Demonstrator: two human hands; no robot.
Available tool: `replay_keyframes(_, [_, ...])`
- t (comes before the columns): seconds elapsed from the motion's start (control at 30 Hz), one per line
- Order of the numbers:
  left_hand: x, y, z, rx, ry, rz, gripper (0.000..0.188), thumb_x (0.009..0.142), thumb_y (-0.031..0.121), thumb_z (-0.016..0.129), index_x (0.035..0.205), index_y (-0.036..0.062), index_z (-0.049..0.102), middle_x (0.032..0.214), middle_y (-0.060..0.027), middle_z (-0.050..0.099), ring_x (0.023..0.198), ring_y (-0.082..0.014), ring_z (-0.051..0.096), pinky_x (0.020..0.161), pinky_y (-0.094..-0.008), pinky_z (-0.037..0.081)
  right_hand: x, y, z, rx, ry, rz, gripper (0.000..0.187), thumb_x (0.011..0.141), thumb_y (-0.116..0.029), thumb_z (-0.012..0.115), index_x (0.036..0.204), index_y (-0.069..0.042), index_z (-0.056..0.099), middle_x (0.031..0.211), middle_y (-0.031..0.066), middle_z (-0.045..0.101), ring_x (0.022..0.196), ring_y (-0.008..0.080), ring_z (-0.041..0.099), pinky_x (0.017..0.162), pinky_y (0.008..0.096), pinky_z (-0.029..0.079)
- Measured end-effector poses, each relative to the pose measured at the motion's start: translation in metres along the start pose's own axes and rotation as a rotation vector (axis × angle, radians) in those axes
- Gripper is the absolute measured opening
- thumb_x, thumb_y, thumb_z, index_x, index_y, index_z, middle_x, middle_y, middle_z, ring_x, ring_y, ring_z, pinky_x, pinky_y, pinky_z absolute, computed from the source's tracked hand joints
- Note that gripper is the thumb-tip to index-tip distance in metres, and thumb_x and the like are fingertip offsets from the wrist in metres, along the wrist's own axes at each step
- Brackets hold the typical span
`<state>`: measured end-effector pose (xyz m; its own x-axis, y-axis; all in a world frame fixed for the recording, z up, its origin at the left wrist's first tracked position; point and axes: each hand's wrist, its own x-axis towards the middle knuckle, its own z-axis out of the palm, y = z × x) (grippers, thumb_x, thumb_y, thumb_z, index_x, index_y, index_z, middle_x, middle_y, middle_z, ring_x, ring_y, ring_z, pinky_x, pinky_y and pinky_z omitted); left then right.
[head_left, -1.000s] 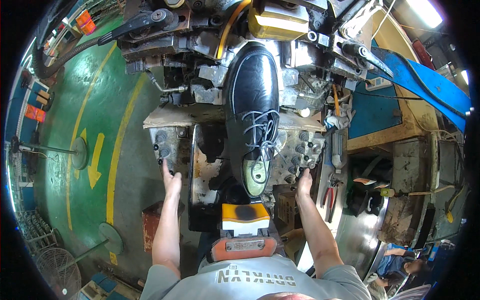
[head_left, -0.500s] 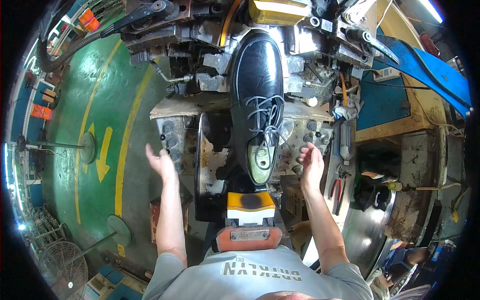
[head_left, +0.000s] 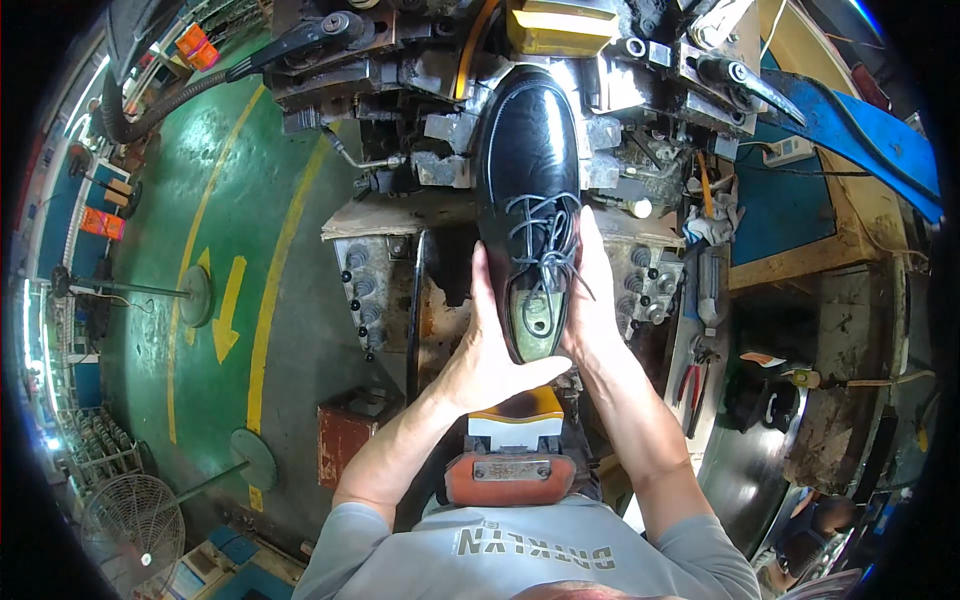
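A glossy black lace-up shoe (head_left: 530, 130) stands toe-away among the metal clamps of a machine. Grey laces are tied over its tongue, and a pale green last with a hole shows in its opening. My left hand (head_left: 488, 355) wraps the left side of the heel, its thumb lying across the back. Along the right side of the shoe my right hand (head_left: 595, 305) is pressed, with some fingertips hidden. Just behind the heel sits a yellow-and-black curved pad (head_left: 520, 403) on a white base, above an orange block (head_left: 508, 478) close to my chest.
Metal machine parts (head_left: 445, 150) flank the toe under a yellow piece (head_left: 562, 28). Knobbed control panels (head_left: 362, 290) lie on both sides. Red-handled pliers (head_left: 692, 382) rest on a shelf at right. A red box (head_left: 345, 440) and a wire fan (head_left: 130, 525) stand at left.
Both hands have come inward from either side and taken hold of the shoe's heel end. The whole view has shifted slightly.
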<state>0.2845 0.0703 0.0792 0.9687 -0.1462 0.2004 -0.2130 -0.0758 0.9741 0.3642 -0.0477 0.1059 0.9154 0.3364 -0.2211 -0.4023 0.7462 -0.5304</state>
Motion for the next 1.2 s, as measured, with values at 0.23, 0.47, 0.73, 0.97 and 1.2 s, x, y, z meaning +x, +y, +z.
replay_keyframes(0.23, [-0.001, 0.007, 0.001, 0.045, -0.008, 0.07, 0.134, 0.069, 0.011, 0.082, 0.145, 0.009, -0.029, 0.15, -0.0277, 0.02, 0.141, -0.0372, 0.025, 0.114, -0.047, 0.025, -0.001, 0.002, -0.003, -0.126, 0.043, -0.072, 0.044, 0.103, -0.04, 0.041, 0.113, -0.001, 0.058, 0.101, 0.0072, 0.066, 0.088, 0.013, 0.063, 0.082, 0.0306, 0.053])
replay_keyframes(0.47, [-0.006, -0.002, -0.012, -0.091, -0.058, -0.052, 0.137, 0.068, 0.022, 0.087, 0.147, 0.0095, -0.024, 0.154, -0.0245, 0.012, 0.144, -0.0334, 0.018, 0.114, -0.0451, 0.027, 0.002, 0.001, -0.015, -0.123, 0.082, 0.015, 0.04, 0.103, -0.038, 0.042, 0.121, -0.004, 0.055, 0.11, 0.0065, 0.064, 0.096, 0.0143, 0.062, 0.09, 0.0326, 0.049])
replay_keyframes(0.73, [-0.101, -0.151, -0.031, -0.148, 0.008, -0.472, 0.074, 0.09, 0.036, 0.067, 0.147, 0.0043, 0.031, 0.142, -0.021, 0.041, 0.13, -0.0269, 0.042, 0.107, -0.0389, 0.035, -0.078, 0.016, -0.163, -0.444, 0.435, -0.11, 0.036, 0.101, -0.03, 0.049, 0.123, -0.002, 0.052, 0.1, 0.0105, 0.064, 0.086, 0.0152, 0.062, 0.08, 0.0284, 0.05])
replay_keyframes(0.97, [-0.24, -0.218, 0.0, -0.126, -0.104, -1.01, 0.068, 0.09, 0.038, 0.066, 0.141, 0.0045, 0.037, 0.134, -0.0178, 0.047, 0.12, -0.0255, 0.047, 0.1, -0.037, 0.039, -0.253, 0.074, -0.278, -0.486, 0.897, 0.154, 0.032, 0.098, -0.029, 0.051, 0.114, -0.001, 0.054, 0.093, 0.013, 0.065, 0.078, 0.018, 0.062, 0.07, 0.0312, 0.052])
replay_keyframes(1.2, [-0.296, -0.216, -0.037, -0.094, 0.132, -1.29, 0.061, 0.089, 0.039, 0.066, 0.135, 0.0046, 0.043, 0.127, -0.0145, 0.052, 0.111, -0.024, 0.052, 0.093, -0.0351, 0.044, -0.388, 0.139, -0.308, -0.547, 1.062, 0.145, 0.038, 0.094, -0.028, 0.051, 0.11, 0.005, 0.059, 0.089, 0.0123, 0.066, 0.08, 0.0197, 0.064, 0.075, 0.0341, 0.052])
